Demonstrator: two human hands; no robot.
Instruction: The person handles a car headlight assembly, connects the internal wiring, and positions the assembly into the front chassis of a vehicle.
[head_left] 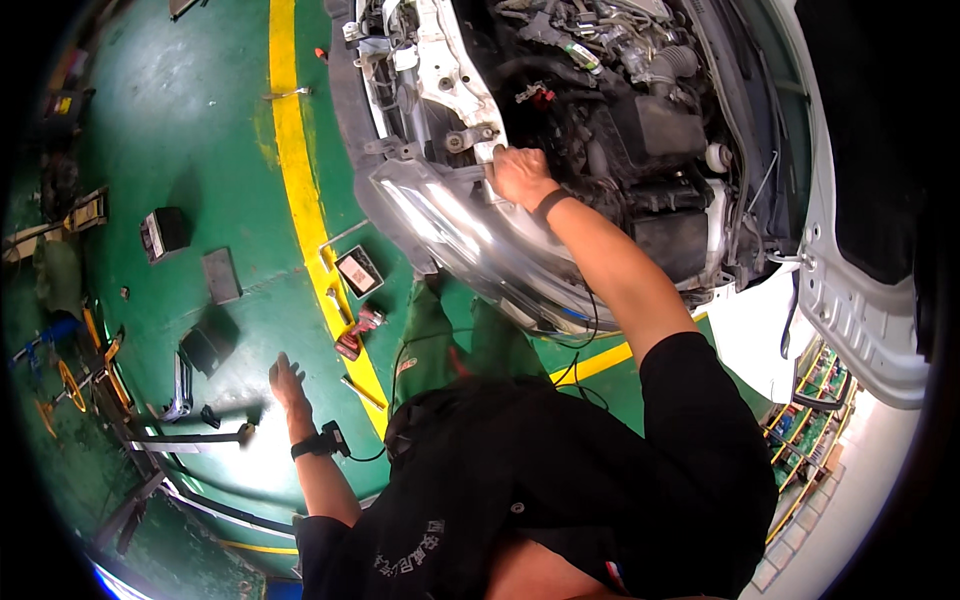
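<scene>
My right hand [522, 178] is closed at the edge of the engine bay, against the white front panel [455, 85] just behind the headlight [440, 215]. Its curled fingers hide whatever they may grip. Away to the left, my left hand [288, 385] hangs over the green floor with its fingers stretched out and nothing in it. A strap with a small black device [332, 437] is round that wrist. Deeper in the bay lie a black plastic housing [655, 130] and a ribbed grey intake hose [675, 65].
On the floor by the yellow line [290, 150] lie a red cordless power tool [362, 330] and an open-looking box with a white label [358, 272]. Dark boxes [165, 233] stand farther left. A thin black cable [590, 340] hangs by the bumper. The raised panel [850, 230] rises at right.
</scene>
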